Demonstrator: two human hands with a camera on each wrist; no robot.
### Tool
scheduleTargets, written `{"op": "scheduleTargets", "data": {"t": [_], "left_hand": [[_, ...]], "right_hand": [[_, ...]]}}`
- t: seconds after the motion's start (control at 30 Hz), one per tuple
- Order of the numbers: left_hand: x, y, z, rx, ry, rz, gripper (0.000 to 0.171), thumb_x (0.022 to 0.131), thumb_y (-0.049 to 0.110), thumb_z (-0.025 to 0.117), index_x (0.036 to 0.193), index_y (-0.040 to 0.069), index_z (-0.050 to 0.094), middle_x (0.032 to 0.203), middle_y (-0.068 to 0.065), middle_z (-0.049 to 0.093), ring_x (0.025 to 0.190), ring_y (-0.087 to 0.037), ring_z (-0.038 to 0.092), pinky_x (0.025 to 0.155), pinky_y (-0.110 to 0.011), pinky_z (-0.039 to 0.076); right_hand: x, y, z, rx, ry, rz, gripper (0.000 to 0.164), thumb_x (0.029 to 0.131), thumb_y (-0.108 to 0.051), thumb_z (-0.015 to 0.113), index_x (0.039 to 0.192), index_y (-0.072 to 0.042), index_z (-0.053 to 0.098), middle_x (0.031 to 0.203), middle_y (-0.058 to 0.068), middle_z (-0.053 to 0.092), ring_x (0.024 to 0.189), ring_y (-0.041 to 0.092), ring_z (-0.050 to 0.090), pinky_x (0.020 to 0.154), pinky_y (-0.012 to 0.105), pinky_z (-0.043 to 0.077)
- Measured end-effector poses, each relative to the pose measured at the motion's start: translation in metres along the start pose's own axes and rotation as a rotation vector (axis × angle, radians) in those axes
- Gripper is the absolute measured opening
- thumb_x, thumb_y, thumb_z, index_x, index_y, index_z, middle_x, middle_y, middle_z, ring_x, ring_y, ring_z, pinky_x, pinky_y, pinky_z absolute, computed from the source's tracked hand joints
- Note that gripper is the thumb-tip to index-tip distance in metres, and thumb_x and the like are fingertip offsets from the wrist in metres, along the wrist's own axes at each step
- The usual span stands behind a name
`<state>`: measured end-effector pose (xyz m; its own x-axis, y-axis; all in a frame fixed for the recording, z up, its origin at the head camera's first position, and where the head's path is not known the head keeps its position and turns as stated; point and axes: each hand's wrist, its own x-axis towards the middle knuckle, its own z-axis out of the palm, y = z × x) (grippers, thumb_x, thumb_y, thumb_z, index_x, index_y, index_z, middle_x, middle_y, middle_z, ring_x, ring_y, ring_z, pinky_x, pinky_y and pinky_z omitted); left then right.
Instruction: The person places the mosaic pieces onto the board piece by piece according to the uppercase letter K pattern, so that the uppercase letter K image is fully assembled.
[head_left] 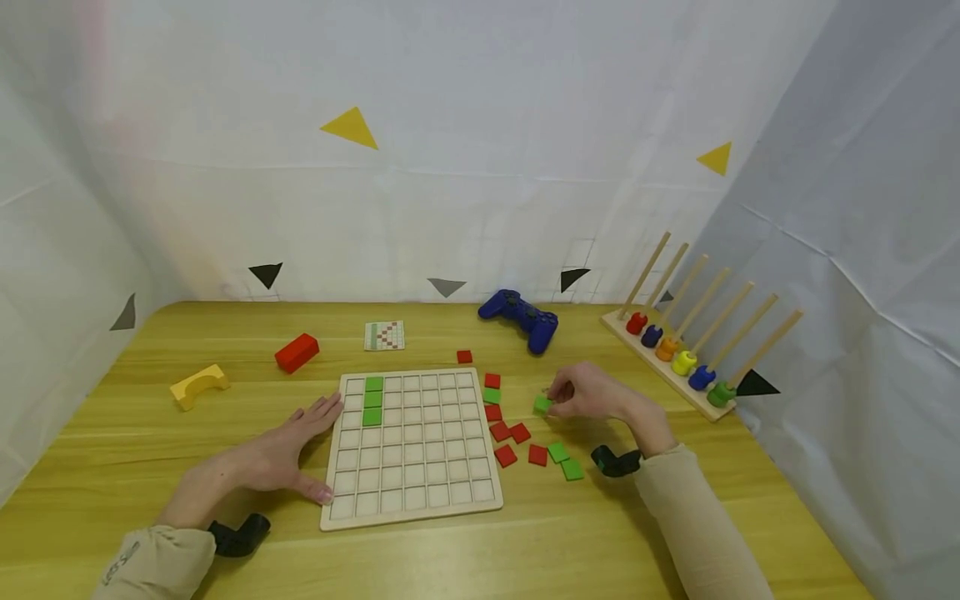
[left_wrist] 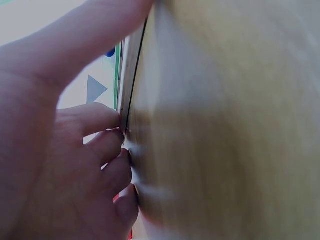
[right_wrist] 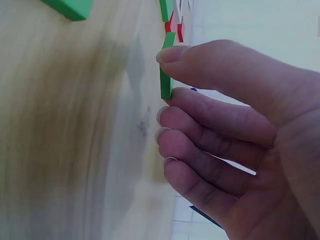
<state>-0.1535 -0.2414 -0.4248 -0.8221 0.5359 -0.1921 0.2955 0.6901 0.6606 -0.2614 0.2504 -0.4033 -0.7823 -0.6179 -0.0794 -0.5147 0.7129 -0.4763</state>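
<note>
My right hand (head_left: 588, 393) pinches a green square tile (right_wrist: 167, 75) between thumb and forefinger, just above the table right of the board; the other fingers are bent beneath. The wooden grid board (head_left: 415, 454) lies flat, with three green tiles (head_left: 372, 400) in its second column from the left, near the top. My left hand (head_left: 281, 450) rests along the board's left edge, its thumb at the lower corner and its fingertips at the upper part of that edge. Several loose red tiles (head_left: 537, 455) and green tiles (head_left: 572, 469) lie between the board and my right hand.
Behind the board lies a small pattern card (head_left: 384, 336). A red block (head_left: 297, 353) and a yellow arch block (head_left: 198, 384) are at the left. A blue game controller (head_left: 521, 317) lies at the back, and a pegged bead stand (head_left: 678, 375) stands on the right.
</note>
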Motion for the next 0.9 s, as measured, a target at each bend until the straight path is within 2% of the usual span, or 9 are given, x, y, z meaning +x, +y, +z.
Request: {"op": "scheduleTargets", "data": {"t": [0.07, 0.3, 0.4, 0.6, 0.9], "left_hand": [[0.001, -0.001, 0.000, 0.008, -0.004, -0.008, 0.126, 0.070, 0.050, 0.086, 0.160, 0.002, 0.012, 0.167, -0.020, -0.001, 0.151, -0.048, -0.003, 0.117, -0.070, 0.003], [0.001, -0.004, 0.001, 0.029, -0.003, -0.026, 0.128, 0.068, 0.052, 0.086, 0.160, 0.004, 0.012, 0.168, -0.018, 0.000, 0.152, -0.047, -0.002, 0.117, -0.070, 0.003], [0.001, -0.004, 0.000, 0.025, -0.003, -0.027, 0.127, 0.069, 0.052, 0.086, 0.160, 0.004, 0.012, 0.168, -0.018, -0.001, 0.152, -0.047, -0.002, 0.117, -0.070, 0.003], [0.001, -0.002, 0.000, 0.019, -0.003, -0.027, 0.127, 0.069, 0.052, 0.086, 0.160, 0.003, 0.012, 0.168, -0.019, -0.001, 0.151, -0.048, -0.003, 0.117, -0.070, 0.002], [0.001, -0.001, 0.000, 0.015, -0.006, -0.033, 0.128, 0.068, 0.051, 0.086, 0.160, 0.003, 0.012, 0.168, -0.019, -0.001, 0.151, -0.048, -0.003, 0.117, -0.070, 0.002]], "right_hand": [[-0.002, -0.002, -0.002, 0.003, 0.010, -0.018, 0.018, 0.085, -0.020, 0.080, 0.097, -0.008, 0.076, 0.088, -0.003, 0.071, 0.077, 0.006, 0.063, 0.069, 0.024, 0.055], [-0.004, -0.011, -0.008, -0.020, 0.018, -0.003, 0.017, 0.086, -0.022, 0.079, 0.099, -0.012, 0.075, 0.089, -0.006, 0.070, 0.078, 0.005, 0.062, 0.072, 0.023, 0.054], [-0.002, -0.016, -0.011, -0.031, 0.029, -0.028, 0.017, 0.086, -0.021, 0.079, 0.099, -0.010, 0.075, 0.088, -0.004, 0.070, 0.078, 0.006, 0.062, 0.071, 0.024, 0.055], [0.005, -0.033, -0.016, -0.047, 0.046, -0.055, 0.018, 0.086, -0.021, 0.078, 0.098, -0.008, 0.075, 0.088, -0.003, 0.070, 0.077, 0.006, 0.062, 0.071, 0.024, 0.054], [0.023, -0.063, -0.018, -0.087, 0.016, -0.078, 0.019, 0.087, -0.027, 0.079, 0.098, -0.012, 0.077, 0.090, -0.002, 0.067, 0.080, 0.007, 0.062, 0.074, 0.024, 0.055]]}}
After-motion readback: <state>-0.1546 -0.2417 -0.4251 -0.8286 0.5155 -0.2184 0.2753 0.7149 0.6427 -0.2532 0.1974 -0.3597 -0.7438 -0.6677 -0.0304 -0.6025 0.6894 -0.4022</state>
